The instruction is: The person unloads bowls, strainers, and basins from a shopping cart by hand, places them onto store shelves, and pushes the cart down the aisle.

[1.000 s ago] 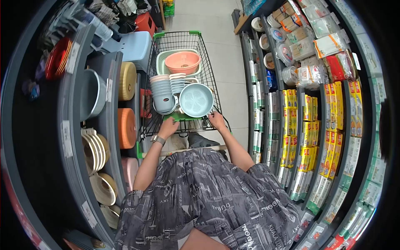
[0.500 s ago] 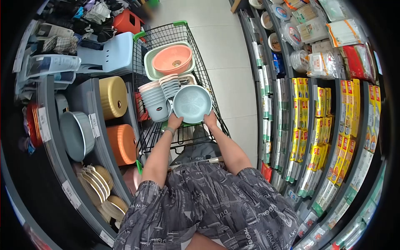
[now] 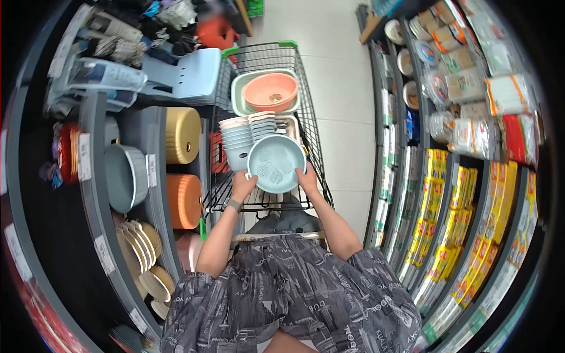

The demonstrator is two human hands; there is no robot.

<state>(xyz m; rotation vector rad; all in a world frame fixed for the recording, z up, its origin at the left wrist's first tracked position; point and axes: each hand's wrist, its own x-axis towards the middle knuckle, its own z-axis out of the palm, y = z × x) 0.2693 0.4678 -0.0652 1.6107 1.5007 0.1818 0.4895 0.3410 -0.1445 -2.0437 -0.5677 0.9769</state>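
The shelving pressed close along the left, and there was the first danger: the cart ran right beside it, so any drift that way could have scraped its wire side along the shelf and jogged the yellow basin or the orange basin. Inside the cart, towards the far end, sat the pale green basin with the coral basin nested in it; a sudden jolt could have slid that loose pair against the wire.

Nearer, and right in the thick of it, was the light-blue basin, over the near end of the cart, its patterned bottom in full view! Both hands were on it, well apart: the left hand clamped on its near-left rim, the right hand on its right. Uneven pressure there could have tipped it, and a slack grip on one side could have let it swing down. Whether its underside bore on anything, the view couldn't tell.

Just beyond its left edge rose the tall stack of blue tubs, with the smaller stack alongside. Close quarters, those! A nudge from the rim could have toppled either, and the left knuckles, close to the tall one, could have caught it too.
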